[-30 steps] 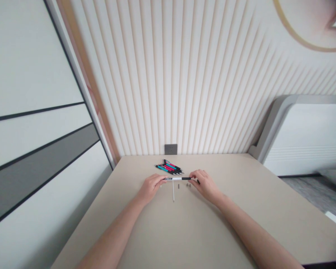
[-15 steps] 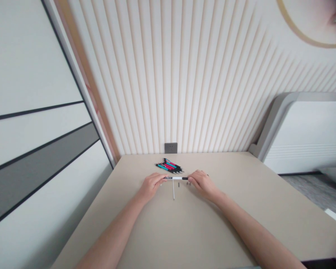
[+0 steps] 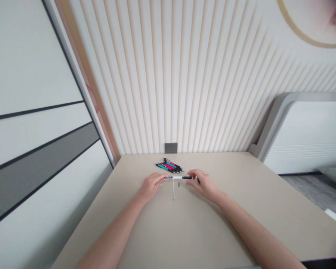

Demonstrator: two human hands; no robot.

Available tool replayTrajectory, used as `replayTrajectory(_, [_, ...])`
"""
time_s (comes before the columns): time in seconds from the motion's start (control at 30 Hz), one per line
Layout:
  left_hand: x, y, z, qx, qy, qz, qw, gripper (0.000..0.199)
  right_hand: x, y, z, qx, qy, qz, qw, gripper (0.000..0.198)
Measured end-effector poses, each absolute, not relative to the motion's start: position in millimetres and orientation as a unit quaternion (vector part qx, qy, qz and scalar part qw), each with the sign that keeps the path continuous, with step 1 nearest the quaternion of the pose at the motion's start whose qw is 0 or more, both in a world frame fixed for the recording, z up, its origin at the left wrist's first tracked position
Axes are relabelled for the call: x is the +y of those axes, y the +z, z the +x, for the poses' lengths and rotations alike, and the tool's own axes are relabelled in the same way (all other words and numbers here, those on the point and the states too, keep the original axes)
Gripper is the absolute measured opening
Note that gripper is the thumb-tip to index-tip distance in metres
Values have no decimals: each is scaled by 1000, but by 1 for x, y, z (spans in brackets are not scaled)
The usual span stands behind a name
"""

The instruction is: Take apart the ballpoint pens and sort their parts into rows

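Observation:
A pen with a white middle and black ends (image 3: 177, 178) lies level between my hands, above the table. My left hand (image 3: 152, 183) is closed on its left end, with thumb and fingers pinched together. At the other end, my right hand (image 3: 203, 183) curls its thumb and fingers around the black part. A small dark piece (image 3: 198, 180) shows among the right fingers; whether it belongs to the pen I cannot tell. Below the pen, a thin white refill (image 3: 173, 190) rests on the table, beside a small grey piece (image 3: 178, 184). Tiny parts near the right thumb are partly hidden.
Several teal, pink and black pens (image 3: 169, 166) lie in a pile just beyond my hands on the beige table (image 3: 184, 231). Behind it stands a ribbed wall with a dark socket (image 3: 170, 148). A white cabinet (image 3: 44, 209) borders the left, a grey headboard (image 3: 305, 130) the right.
My right hand has shifted slightly right and loosened its fingers, baring more of the pen's black end. A dark piece now shows among them. The left hand stays put.

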State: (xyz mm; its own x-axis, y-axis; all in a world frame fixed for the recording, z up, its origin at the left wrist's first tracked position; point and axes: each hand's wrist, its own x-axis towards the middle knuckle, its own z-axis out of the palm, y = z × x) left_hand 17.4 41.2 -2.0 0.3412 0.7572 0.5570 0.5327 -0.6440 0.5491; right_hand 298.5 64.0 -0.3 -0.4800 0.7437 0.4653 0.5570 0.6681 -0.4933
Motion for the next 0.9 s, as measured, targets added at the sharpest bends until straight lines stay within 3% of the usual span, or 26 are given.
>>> replayTrajectory(0.47, [42,-1,16,428,421,787,144,28,66,5,304,-836,147,-367,380,15])
replayTrajectory(0.9, [41,-4,16,405,417,801,145,27,60,9,301,-878,157,-317,321,28])
